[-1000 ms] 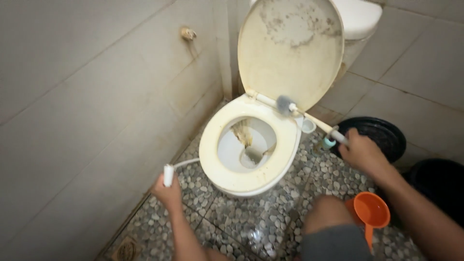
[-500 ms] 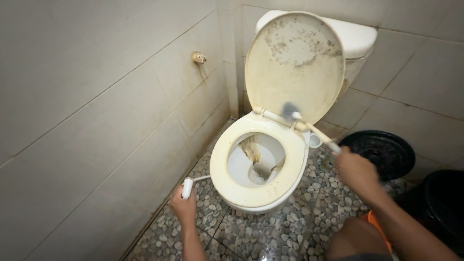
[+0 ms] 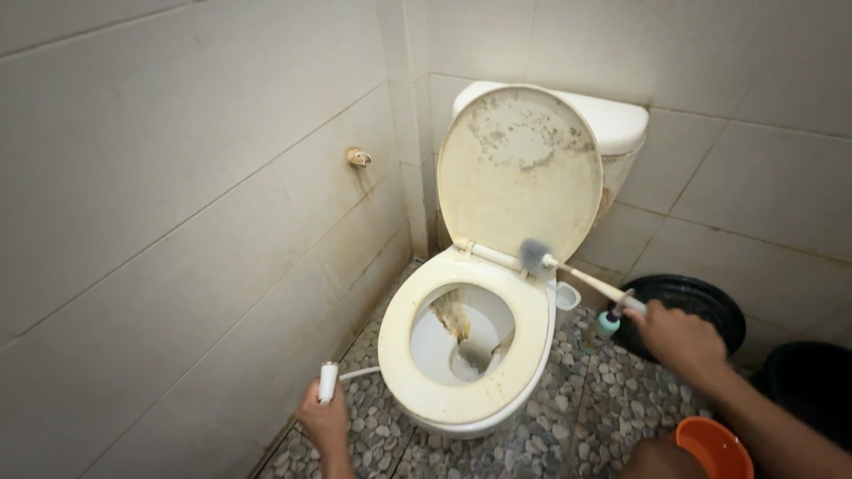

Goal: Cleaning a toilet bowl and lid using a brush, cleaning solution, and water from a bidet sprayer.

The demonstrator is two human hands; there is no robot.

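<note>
A stained cream toilet seat [image 3: 401, 333] rests on the bowl, and its dirty lid [image 3: 517, 173] stands raised against the white tank [image 3: 621, 124]. My right hand [image 3: 679, 339] grips the handle of a toilet brush [image 3: 535, 255]; its grey bristle head touches the back right of the seat near the hinge. My left hand [image 3: 324, 419] holds a white spray nozzle [image 3: 327, 381] with a hose, low at the left of the bowl. Brown streaks mark the inside of the bowl [image 3: 457, 324].
Tiled walls close in at left and behind, with a small wall tap [image 3: 358, 158]. A black lidded bucket [image 3: 683, 306] and another dark bucket [image 3: 812, 390] stand at right. An orange scoop [image 3: 714, 448] lies by my knee on the pebble floor [image 3: 568, 417].
The view has tilted up, so the toilet sits lower in frame and more of the tank shows. The brush head stays at the seat's hinge; both hands keep their grips.
</note>
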